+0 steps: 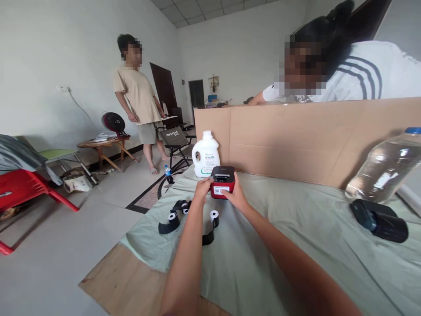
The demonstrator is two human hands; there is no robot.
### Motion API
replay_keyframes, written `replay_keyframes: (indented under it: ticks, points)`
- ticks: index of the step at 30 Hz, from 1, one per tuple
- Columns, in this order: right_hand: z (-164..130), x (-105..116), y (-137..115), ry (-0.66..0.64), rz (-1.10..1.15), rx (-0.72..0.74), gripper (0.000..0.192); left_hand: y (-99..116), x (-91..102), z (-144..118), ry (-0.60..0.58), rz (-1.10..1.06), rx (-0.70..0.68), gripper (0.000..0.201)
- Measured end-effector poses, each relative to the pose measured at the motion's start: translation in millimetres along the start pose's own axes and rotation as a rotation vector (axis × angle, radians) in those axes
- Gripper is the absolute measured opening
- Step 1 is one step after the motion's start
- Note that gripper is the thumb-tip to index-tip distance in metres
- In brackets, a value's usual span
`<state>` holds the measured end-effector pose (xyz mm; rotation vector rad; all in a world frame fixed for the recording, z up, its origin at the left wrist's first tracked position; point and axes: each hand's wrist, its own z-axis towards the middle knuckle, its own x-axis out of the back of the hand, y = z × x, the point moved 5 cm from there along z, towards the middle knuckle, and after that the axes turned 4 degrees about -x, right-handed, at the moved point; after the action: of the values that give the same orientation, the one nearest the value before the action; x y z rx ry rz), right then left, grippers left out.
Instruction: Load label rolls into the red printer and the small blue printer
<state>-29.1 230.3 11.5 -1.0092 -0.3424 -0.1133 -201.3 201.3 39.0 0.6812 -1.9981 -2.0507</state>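
Note:
A small boxy printer (222, 174), red below with a black top and a white label bearing a square code on its front, is held between my two hands. My left hand (203, 189) grips its left side. On its right side is my right hand (238, 193), with the thumb across the label. Nearer to me on the green cloth lie a partly unrolled paper roll (215, 218), dark outside with a white core, and another such roll (171, 223) with its strip loose. A dark bundle (181, 206) is beside them, its details unclear.
A white detergent jug (207, 156) stands behind the printer, before a tall cardboard panel (279, 140). At right are a large clear water bottle (381, 164) and a dark device (378, 219). One person leans behind the cardboard; another stands at left near a folding chair (176, 140).

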Motion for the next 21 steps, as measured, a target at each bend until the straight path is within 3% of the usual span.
replay_keyframes:
  ticks: [3,6,9,11,13,16,21]
  points:
    - [-20.4,59.8,-10.0,0.145,0.0,-0.011,0.11,21.8,-44.4,-27.5,-0.171,0.109,-0.213,0.026]
    - [-57.1,124.1,-24.1,0.214,-0.028,0.028,0.106,33.1,-92.1,-78.3,-0.287,0.253,-0.443,0.029]
    - [-111.1,179.5,-32.1,0.257,-0.124,0.044,0.107,19.6,-127.1,-143.6,-0.395,0.234,-0.534,0.042]
    - [-151.6,204.1,-31.5,0.273,-0.206,0.017,0.107,-0.2,-138.3,-185.1,-0.474,0.166,-0.513,0.05]
    - [-188.2,216.5,-29.1,0.272,-0.267,-0.015,0.104,-21.4,-138.9,-217.6,-0.518,0.128,-0.471,0.056]
    - [-224.0,216.6,-29.4,0.243,-0.32,-0.035,0.099,-43.5,-127.1,-244.9,-0.528,0.138,-0.431,0.06]
    - [-236.8,203.7,-37.7,0.164,-0.362,-0.038,0.096,-50.2,-106.8,-254.6,-0.492,0.175,-0.431,0.059]
